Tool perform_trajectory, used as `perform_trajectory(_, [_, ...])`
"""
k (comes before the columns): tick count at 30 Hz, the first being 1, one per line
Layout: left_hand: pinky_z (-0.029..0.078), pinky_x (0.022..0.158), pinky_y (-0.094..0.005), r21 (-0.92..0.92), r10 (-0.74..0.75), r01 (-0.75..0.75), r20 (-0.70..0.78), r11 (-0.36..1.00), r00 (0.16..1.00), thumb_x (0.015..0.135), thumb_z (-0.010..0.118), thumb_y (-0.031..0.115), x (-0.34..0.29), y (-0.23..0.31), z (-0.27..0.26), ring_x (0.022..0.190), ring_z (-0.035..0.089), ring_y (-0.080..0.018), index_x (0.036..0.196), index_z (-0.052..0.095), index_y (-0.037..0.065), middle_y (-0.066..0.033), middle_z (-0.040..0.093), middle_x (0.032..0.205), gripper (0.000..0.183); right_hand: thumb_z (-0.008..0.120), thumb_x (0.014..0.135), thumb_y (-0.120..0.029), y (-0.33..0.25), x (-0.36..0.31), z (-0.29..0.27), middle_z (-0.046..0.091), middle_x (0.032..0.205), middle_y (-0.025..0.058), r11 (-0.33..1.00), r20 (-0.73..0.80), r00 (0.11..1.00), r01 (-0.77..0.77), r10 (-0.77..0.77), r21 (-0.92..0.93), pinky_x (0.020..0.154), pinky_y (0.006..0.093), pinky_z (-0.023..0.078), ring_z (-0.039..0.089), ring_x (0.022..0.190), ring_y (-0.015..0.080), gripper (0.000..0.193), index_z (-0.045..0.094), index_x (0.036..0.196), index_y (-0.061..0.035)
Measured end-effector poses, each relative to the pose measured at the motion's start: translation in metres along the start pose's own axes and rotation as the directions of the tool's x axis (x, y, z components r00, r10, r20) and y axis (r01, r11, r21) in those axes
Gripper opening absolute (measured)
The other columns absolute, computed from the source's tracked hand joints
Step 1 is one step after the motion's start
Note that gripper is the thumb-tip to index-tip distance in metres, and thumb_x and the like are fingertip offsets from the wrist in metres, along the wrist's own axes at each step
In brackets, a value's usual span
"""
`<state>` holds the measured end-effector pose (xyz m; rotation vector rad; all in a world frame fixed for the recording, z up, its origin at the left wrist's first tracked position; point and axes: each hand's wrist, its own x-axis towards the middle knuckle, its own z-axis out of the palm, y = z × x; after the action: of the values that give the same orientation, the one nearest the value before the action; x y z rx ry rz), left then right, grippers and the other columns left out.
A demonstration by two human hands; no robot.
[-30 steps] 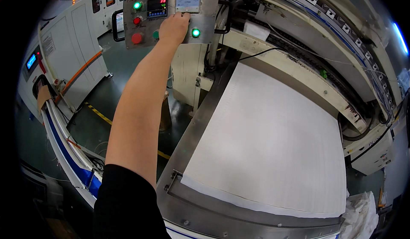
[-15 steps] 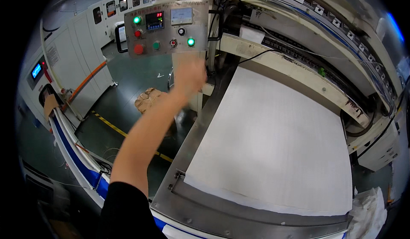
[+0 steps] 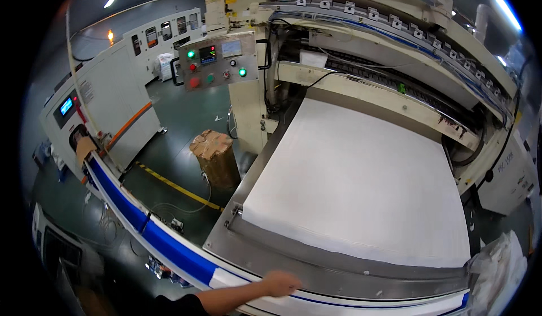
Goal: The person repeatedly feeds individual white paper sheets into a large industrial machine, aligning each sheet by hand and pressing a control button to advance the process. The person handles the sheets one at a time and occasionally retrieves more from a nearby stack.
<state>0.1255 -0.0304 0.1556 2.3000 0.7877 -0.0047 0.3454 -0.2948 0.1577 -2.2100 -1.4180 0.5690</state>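
- Showing at the near edge of the steel table [image 3: 350,279], the left hand [image 3: 281,284] is blurring slightly; its fingers are looking curled inward, though I can't tell whether they're gripping anything or touching that edge. The right hand isn't showing.
- Just beyond that hand, the white sheet [image 3: 361,186] is lying on the steel table, covering most of its top; I can't tell whether one layer or several are resting there.
- For a hold, I'm favouring the sheet's two corners nearest the table's near edge, where bare metal is leaving room for fingers.
- As for handling, I'm guessing it soft, limp and light for its breadth, prone to wrinkling or sliding on the metal under an uneven pull; several layers would be feeling heavier.
- Across the table, the sheet is looking plain, matte and nearly flat, its far edge reaching toward the cream machine beam [image 3: 367,93] standing along the table's far side.
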Motion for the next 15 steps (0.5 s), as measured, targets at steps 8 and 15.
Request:
perform_trajectory(8, [0.042, 0.089, -0.0490, 0.373, 0.005, 0.569, -0.839, 0.733, 0.544, 0.074, 0.057, 0.017, 0.051, -0.175, -0.306, 0.106, 0.051, -0.0345, 0.089, 0.066, 0.004, -0.0184, 0.055, 0.112, 0.022, 0.055, 0.087, -0.016, 0.045, -0.029, -0.008, 0.063, 0.108, 0.0182, 0.987, -0.015, 0.999, -0.036, 0.034, -0.158, 0.086, 0.0408, 0.049, 0.060, 0.100, 0.0344, 0.028, 0.061, 0.113, -0.0072])
perform_trajectory(15, [0.021, 0.111, -0.0475, 0.308, 0.117, 0.811, -0.950, 0.497, 0.289, 0.073, 0.057, 0.017, 0.060, -0.222, -0.532, 0.137, 0.027, -0.0319, 0.096, 0.065, 0.004, -0.0184, 0.034, 0.145, 0.027, 0.055, 0.088, -0.022, 0.019, -0.026, -0.014, 0.064, 0.106, 0.0169, 0.934, -0.083, 0.960, -0.280, 0.268, -0.223, 0.086, 0.0404, 0.050, 0.061, 0.098, 0.0344, 0.027, 0.061, 0.112, -0.0095])
